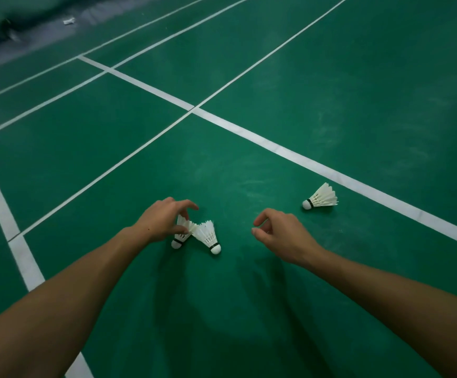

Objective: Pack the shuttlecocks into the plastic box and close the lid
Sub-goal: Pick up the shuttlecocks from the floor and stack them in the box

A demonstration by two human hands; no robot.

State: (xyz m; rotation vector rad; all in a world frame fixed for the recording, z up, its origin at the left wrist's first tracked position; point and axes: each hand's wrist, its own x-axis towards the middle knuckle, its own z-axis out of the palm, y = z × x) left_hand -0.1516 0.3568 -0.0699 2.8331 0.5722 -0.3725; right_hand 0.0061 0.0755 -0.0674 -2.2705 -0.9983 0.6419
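Two white feather shuttlecocks hang from my left hand (164,219), which pinches their feather rims. One shuttlecock (179,238) is partly hidden under the hand, cork down. The other shuttlecock (208,236) sits just to its right, cork pointing down and right. A third shuttlecock (321,199) lies on its side on the green floor to the right, cork toward the left. My right hand (279,233) hovers between them with loosely curled fingers and holds nothing. No plastic box is in view.
I look down at a green badminton court floor (249,165) crossed by white lines (276,148). A small white scrap (69,21) lies far off at the top left, near a dark padded edge.
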